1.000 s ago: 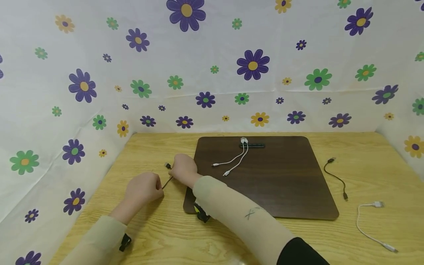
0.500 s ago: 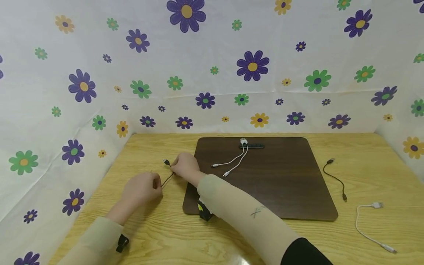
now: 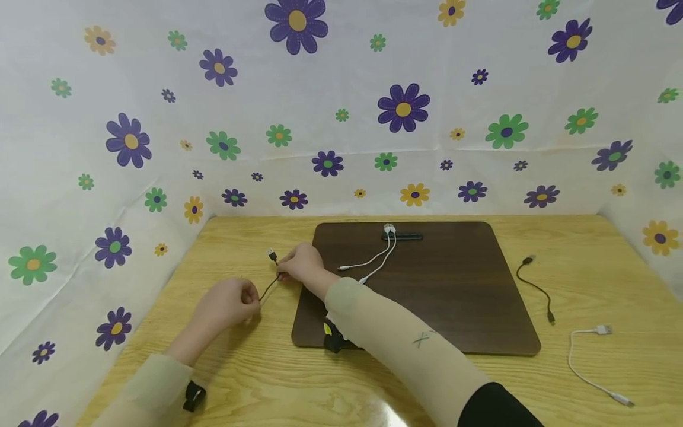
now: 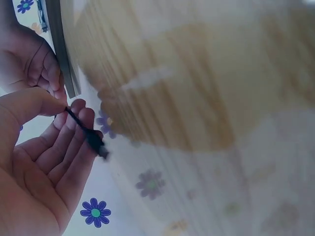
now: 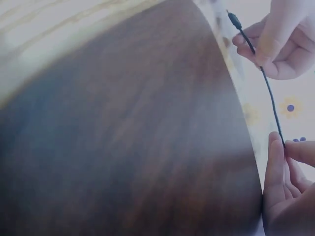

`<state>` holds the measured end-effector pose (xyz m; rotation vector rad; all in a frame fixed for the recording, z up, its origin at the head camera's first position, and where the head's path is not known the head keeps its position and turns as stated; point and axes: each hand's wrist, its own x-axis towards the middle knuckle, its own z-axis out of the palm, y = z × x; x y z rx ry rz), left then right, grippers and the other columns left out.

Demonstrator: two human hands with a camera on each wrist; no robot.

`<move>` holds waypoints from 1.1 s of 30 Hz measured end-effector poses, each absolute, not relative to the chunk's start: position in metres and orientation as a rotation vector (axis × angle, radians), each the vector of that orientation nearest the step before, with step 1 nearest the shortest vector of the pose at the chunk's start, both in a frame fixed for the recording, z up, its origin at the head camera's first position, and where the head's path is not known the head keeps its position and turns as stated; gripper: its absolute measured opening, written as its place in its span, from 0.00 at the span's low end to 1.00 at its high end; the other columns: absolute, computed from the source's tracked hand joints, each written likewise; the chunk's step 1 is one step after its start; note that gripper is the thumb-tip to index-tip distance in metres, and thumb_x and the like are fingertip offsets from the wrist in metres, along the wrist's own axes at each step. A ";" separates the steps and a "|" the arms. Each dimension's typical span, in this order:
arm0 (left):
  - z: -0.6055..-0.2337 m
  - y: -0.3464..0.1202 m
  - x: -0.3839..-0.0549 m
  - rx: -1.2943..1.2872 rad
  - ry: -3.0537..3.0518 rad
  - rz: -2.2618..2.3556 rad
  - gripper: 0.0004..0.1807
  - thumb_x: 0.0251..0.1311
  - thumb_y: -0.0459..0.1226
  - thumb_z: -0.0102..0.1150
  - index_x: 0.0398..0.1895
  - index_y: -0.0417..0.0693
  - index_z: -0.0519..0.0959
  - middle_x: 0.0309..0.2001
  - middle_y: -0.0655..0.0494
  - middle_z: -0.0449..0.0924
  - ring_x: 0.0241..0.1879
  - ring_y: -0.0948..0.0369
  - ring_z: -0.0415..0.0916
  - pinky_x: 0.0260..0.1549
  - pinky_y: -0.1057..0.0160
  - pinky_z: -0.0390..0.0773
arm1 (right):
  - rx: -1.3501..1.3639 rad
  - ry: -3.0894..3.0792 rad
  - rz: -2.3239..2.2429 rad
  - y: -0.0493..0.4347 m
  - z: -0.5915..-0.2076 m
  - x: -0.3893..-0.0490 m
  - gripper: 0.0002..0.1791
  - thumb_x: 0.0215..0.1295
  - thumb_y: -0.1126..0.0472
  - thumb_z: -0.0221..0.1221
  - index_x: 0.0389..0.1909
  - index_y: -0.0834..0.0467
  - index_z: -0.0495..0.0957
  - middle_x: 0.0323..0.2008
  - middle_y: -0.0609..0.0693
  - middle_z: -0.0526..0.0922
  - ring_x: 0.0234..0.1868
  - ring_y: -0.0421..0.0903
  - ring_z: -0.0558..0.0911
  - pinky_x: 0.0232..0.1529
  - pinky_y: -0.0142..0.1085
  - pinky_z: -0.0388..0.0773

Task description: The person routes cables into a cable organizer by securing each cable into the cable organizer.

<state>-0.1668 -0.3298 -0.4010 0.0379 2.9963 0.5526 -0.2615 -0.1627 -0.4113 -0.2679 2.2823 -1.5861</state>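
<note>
Both hands are pinching the black cable (image 5: 272, 101), thumb to fingertips, and I'm watching it from afar.

On my feed the left hand (image 3: 226, 302) is gripping near one end, remaining fingers loosely spread; the right hand (image 3: 303, 264) is pinching just behind the USB plug (image 3: 272, 255), which is poking out beyond it. The cable is stretching nearly straight over the table (image 3: 240, 373), left of the dark board (image 3: 437, 296). Compared with a second ago, I'm seeing the right hand and plug sitting farther up, with more cord showing between hands. On the right forearm (image 3: 395, 323) I'm reading an X-like mark (image 3: 421, 340).
</note>
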 end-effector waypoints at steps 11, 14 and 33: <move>-0.404 -0.327 -0.166 0.044 2.877 0.823 0.05 0.65 0.35 0.70 0.32 0.43 0.89 0.25 0.57 0.87 0.24 0.64 0.79 0.27 0.63 0.78 | -0.120 2.037 -1.719 -0.155 -0.411 -0.266 0.09 0.70 0.72 0.66 0.46 0.72 0.89 0.40 0.66 0.92 0.22 0.42 0.87 0.41 0.37 0.92; -0.406 -0.327 -0.166 0.028 2.850 0.864 0.06 0.66 0.35 0.71 0.32 0.43 0.90 0.26 0.56 0.88 0.25 0.65 0.80 0.27 0.63 0.79 | -0.099 1.972 -1.738 -0.152 -0.409 -0.268 0.09 0.70 0.72 0.66 0.47 0.73 0.88 0.41 0.67 0.91 0.19 0.38 0.83 0.44 0.39 0.92; -0.411 -0.325 -0.165 -0.074 2.514 1.303 0.09 0.70 0.31 0.67 0.42 0.30 0.88 0.31 0.47 0.92 0.29 0.65 0.88 0.32 0.66 0.88 | -0.078 1.748 -1.718 -0.128 -0.393 -0.271 0.15 0.72 0.70 0.64 0.55 0.75 0.84 0.50 0.67 0.88 0.20 0.38 0.86 0.39 0.32 0.90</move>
